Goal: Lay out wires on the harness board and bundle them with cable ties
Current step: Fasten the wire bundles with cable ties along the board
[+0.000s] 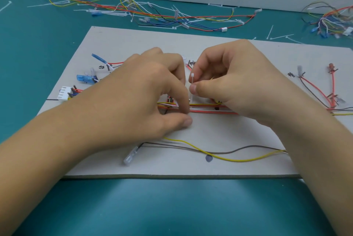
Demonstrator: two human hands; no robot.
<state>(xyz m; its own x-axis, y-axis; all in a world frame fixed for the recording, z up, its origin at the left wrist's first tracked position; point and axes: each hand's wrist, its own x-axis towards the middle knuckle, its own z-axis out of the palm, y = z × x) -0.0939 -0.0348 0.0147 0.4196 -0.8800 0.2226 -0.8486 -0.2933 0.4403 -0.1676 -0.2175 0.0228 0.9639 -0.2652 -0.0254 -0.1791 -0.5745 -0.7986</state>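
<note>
Grey harness board (pixel 229 136), tie-fitting at mid-run.
Nearest: yellow wire (pixel 229 160) and brown wire (pixel 219 152), loose, unbundled. Centre: left hand (pixel 145 90) curled, pinching wire bundle (pixel 206 110) to gather it; right hand (pixel 235 75) pinching cable tie (pixel 192 79) upright alongside, probably for closing. Beyond: spare wires (pixel 152 14) on teal mat (pixel 38 25).

Bare forearms (pixel 57 140), left grip (pixel 152 90), right grip (pixel 235 75), short trimmed fingernails (pixel 193 89)

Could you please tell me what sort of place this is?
Probably a wire-harness assembly bench: a labelled harness board on a teal table, loose wires behind it, the left hand pinching the wire bundle and the right hand pinching a cable tie.
</note>
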